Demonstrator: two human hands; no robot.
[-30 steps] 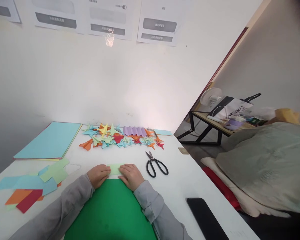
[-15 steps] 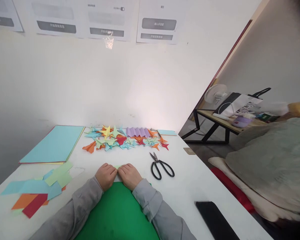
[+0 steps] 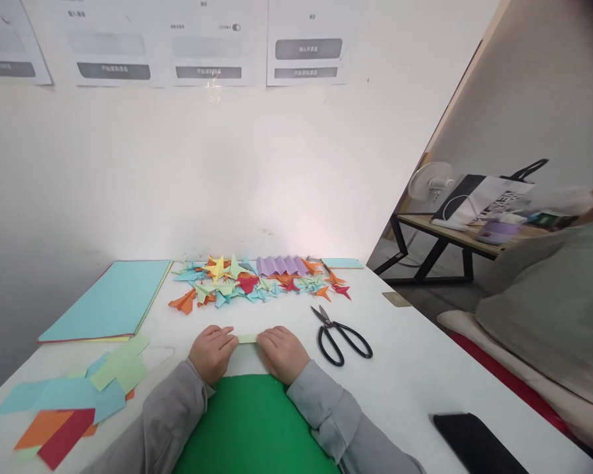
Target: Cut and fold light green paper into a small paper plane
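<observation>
A folded strip of light green paper (image 3: 248, 338) lies on the white table (image 3: 400, 368) right in front of me. My left hand (image 3: 211, 352) presses on its left end with fingers curled down. Its right end is under the fingers of my right hand (image 3: 282, 351). Only a short piece of the strip shows between the two hands. Grey sleeves cover both forearms, and a green front fills the bottom of the view.
Black scissors (image 3: 343, 332) lie just right of my right hand. Several folded paper shapes (image 3: 257, 282) are spread at the back. A stack of coloured sheets (image 3: 111, 299) sits back left, paper scraps (image 3: 74, 401) front left, a black phone (image 3: 477, 441) front right.
My hands, which were touching over the green paper, have slid apart along the strip. The view has shifted a little to the left and up.
</observation>
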